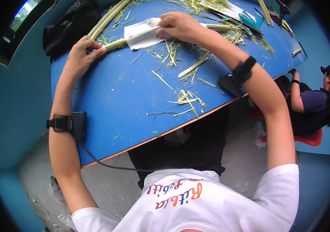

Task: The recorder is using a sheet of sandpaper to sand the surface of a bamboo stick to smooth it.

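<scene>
A pale green stalk [115, 45] lies across the far part of the blue table [114, 92]. My left hand [83, 56] pinches its left end between thumb and fingers. Around the stalk's middle sits a white printed sheet [141, 34], folded over and hiding that stretch. The fingers of my right hand [178, 27] are closed on the right part of this sheet, over the stalk. Beyond the right hand, more of a pale stalk [218, 27] shows. Fibrous green shavings [188, 101] are scattered on the tabletop nearer to me.
Longer stalks [109, 18] and a black bag [72, 25] lie at the far left. A teal tool [251, 18] and a power drill [283, 8] are at the far right. A short stalk piece [296, 52] lies near the right corner. Another person [315, 96] sits at the right.
</scene>
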A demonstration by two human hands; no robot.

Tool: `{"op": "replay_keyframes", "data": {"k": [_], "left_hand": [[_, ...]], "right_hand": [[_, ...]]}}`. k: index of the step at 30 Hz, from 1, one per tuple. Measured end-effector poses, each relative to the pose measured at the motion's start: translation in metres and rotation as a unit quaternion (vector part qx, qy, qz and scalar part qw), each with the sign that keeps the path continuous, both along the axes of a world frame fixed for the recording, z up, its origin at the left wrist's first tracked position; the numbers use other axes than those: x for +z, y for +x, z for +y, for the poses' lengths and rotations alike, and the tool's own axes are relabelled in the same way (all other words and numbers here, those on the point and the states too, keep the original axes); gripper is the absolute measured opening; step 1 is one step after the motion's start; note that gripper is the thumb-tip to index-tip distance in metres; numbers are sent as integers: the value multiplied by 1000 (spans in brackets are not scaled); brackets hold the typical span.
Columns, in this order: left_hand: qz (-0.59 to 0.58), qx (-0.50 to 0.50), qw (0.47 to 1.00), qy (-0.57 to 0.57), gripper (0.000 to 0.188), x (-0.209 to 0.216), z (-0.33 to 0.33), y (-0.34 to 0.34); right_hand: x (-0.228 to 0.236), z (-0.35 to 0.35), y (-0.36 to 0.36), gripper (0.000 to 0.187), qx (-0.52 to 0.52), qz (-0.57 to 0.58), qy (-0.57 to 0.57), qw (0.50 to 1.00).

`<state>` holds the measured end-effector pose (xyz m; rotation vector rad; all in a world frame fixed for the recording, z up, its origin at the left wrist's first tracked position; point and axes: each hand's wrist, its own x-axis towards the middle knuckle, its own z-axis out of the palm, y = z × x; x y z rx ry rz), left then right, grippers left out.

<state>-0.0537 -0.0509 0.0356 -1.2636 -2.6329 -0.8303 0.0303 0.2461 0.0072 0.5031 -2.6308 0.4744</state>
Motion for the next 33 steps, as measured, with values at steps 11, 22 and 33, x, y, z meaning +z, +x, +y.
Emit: {"op": "replay_keyframes", "data": {"k": [11, 22, 33], "left_hand": [[-31, 2, 1000, 3, 22, 4, 4, 2], [-21, -8, 1000, -3, 22, 4, -3, 0], [-46, -2, 999, -6, 24, 4, 4, 3]], "right_hand": [[4, 111, 61, 24, -58, -90, -60, 992], [7, 22, 23, 22, -29, -20, 13, 999], [6, 90, 60, 23, -46, -70, -56, 995]]}}
